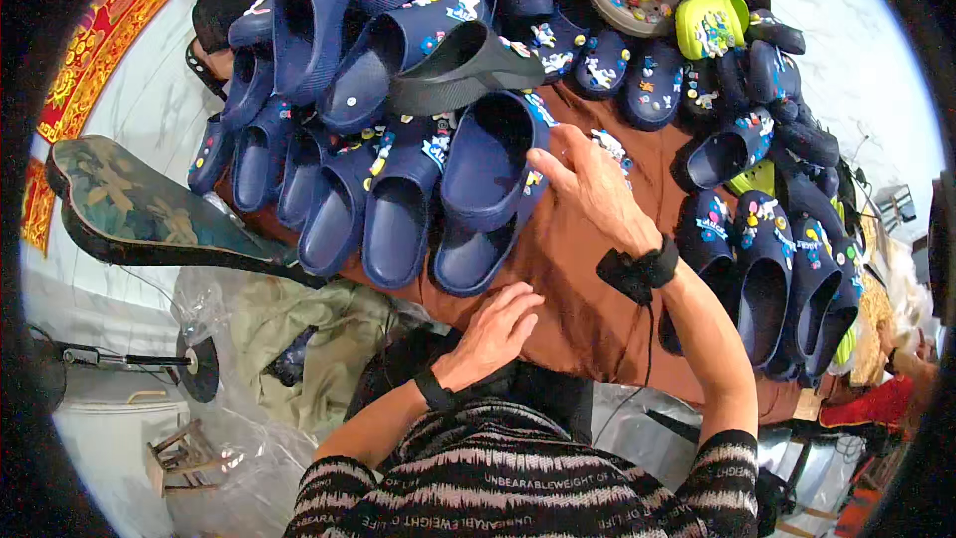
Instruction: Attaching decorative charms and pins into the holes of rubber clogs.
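Note:
My right hand (599,189) reaches over the brown cloth with its thumb spread from the fingers, right beside a navy slip-on clog (485,154) stacked on another navy clog (473,264). Whether the thumb touches the upper clog I cannot tell. Small white and blue charms (609,147) show just past the fingers; what they are fixed to is partly hidden. Low at the table's near edge is my left hand (493,337), fingers stretched out and holding nothing, just below the lower clog. A black clog (468,70) lies across the navy ones behind.
Many navy clogs with colourful charms crowd the brown-covered table (578,289), heaped at left and along the right. A lime-green clog (712,25) lies at the far right. A padded floral chair back (149,201) juts in at left. People sit across the table.

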